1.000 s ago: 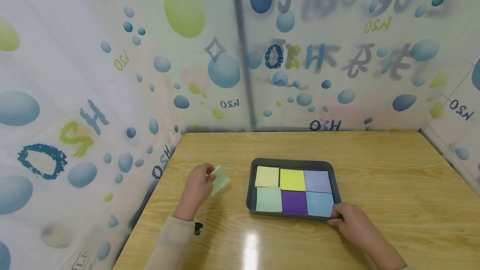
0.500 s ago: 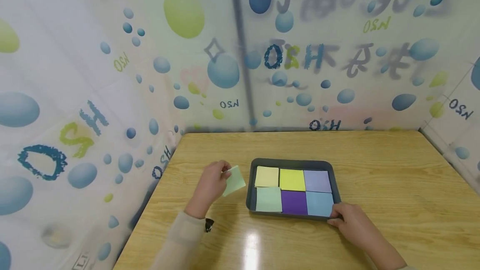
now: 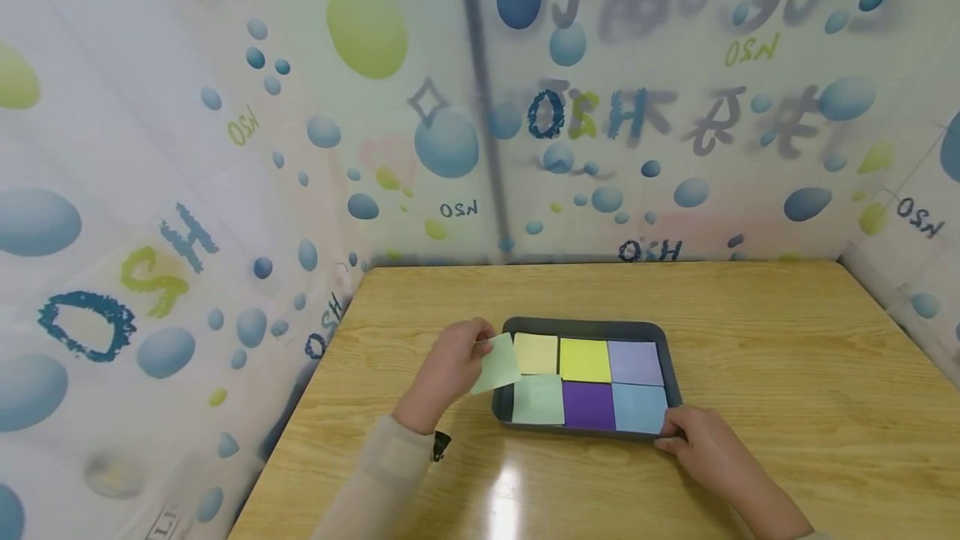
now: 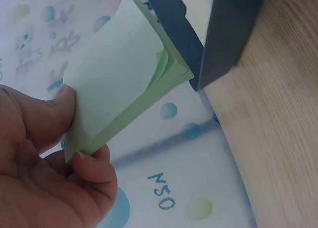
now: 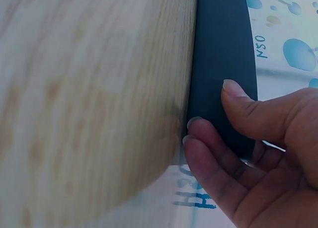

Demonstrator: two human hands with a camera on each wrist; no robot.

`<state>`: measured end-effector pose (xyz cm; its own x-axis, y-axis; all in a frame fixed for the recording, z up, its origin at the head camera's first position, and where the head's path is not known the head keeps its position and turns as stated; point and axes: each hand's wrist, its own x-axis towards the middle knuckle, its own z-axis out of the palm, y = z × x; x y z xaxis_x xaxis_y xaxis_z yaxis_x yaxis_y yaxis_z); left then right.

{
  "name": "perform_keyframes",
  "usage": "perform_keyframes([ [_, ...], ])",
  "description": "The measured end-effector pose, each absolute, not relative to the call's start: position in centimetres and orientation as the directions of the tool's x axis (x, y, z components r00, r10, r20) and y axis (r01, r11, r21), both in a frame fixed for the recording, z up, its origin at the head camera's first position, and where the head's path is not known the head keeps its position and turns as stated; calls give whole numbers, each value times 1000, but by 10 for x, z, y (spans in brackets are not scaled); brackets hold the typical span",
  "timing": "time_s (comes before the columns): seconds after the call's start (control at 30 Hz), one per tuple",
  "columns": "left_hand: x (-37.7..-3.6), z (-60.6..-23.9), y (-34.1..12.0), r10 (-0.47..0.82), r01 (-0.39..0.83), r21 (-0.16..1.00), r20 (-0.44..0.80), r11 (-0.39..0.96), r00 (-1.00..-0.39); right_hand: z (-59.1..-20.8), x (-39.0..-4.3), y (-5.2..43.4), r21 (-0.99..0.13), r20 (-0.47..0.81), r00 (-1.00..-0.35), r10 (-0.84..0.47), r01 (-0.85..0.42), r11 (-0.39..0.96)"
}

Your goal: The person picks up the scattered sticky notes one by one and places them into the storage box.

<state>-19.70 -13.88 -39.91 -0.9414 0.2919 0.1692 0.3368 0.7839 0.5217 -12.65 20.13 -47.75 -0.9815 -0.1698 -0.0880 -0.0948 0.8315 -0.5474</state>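
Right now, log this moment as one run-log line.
left hand: pinches green sticky-note pad at tray's left edge | right hand: grips grey tray near corner

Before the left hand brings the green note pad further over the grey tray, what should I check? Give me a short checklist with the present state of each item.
1. Left hand grips the pale green sticky-note pad: ok, pinched between thumb and fingers in the left wrist view.
2. Top sheet of the pad lies flat: not ok, its free corner lifts away from the stack.
3. Right hand steadies the dark grey plastic tray: ok, thumb and fingers hold its near right corner.
4. Free cell in the tray: not ok, all six places already hold pads.
5. Tray flat on the light wooden table: ok in the head view.
6. Pad clear of the tray rim: cannot tell.
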Motion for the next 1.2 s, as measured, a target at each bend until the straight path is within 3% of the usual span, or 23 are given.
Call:
perform_keyframes([
  [0.4, -205, -404, -111, 425, 373, 509, 17, 775, -905, -478, -128, 203, -546, -117, -980, -163, -73, 834],
  [0.77, -217, -413, -95, 466, 315, 551, -156, 773, -871, -479, -128, 203, -547, -99, -980, -171, -90, 832],
  [1.2, -224, -425, -76, 551, 438, 430, -180, 789, -815, -478, -128, 202, -546, -114, -980, -165, -77, 834],
])
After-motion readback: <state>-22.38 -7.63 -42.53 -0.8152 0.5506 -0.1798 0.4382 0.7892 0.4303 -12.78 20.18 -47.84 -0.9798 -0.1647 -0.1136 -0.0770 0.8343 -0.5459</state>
